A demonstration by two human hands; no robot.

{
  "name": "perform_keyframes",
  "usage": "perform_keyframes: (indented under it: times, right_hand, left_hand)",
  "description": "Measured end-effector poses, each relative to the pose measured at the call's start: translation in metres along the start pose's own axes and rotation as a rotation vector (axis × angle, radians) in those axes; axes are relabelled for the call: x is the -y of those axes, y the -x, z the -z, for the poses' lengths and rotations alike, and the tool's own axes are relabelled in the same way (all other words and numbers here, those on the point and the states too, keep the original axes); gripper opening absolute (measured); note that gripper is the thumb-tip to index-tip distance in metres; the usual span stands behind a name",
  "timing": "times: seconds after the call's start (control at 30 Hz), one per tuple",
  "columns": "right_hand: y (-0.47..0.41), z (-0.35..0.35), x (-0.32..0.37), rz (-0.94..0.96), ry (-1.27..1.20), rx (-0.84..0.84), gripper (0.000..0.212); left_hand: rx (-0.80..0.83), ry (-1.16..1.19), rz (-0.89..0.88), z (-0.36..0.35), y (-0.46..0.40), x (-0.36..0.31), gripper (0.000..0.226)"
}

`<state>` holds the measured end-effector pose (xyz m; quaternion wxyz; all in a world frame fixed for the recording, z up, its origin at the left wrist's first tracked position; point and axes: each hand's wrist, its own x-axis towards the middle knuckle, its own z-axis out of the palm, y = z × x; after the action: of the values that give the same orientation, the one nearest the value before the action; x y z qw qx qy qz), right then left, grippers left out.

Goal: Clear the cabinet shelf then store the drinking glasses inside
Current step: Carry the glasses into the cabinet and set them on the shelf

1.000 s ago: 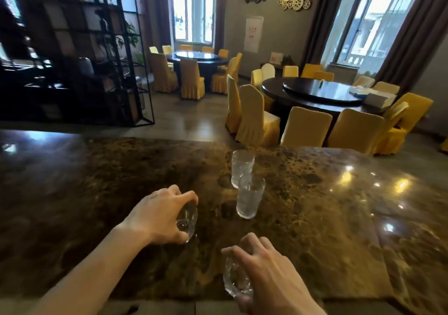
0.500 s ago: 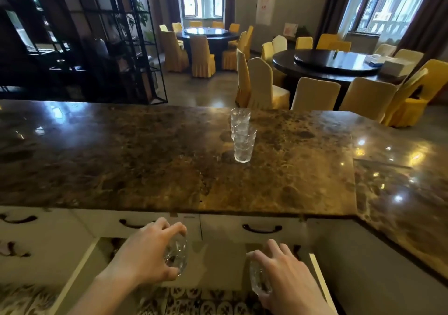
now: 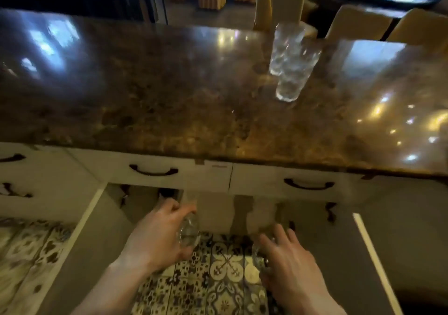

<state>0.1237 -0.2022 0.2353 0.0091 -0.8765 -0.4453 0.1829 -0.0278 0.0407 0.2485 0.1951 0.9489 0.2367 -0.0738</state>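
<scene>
The left hand curls its fingers around a glass; the right hand, fingers loosely spread, grips another glass.

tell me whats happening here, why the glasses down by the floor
A person is moving drinking glasses from the marble counter into the cabinet below it. The left hand grips one clear glass, and the right hand holds another glass, mostly hidden. Both are low, in front of the cabinet, whose doors are open. Two more glasses stand on the counter, waiting.
</scene>
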Motion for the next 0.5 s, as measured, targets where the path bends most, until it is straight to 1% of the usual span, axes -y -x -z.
perform_keyframes:
  times: [0.17,0.3,0.43,0.5]
  right_hand:
    - [-0.058,-0.089,-0.015,-0.032,-0.026,-0.016,0.066]
    - [-0.106,-0.172,-0.035,-0.065,-0.032,-0.019,0.066]
    - [-0.161,-0.266,-0.058,-0.028,-0.026,-0.021,0.079]
    - [-0.193,-0.315,-0.067,-0.012,-0.042,-0.037,0.076]
  left_hand:
    - [-0.018,0.056,0.006,-0.095,-0.035,0.055,0.079]
    - [0.017,-0.025,0.068,-0.184,-0.073,0.086,0.072]
    - [0.032,-0.068,0.158,-0.283,-0.126,0.112,0.075]
    - [0.027,-0.077,0.189,-0.333,-0.155,0.128,0.076]
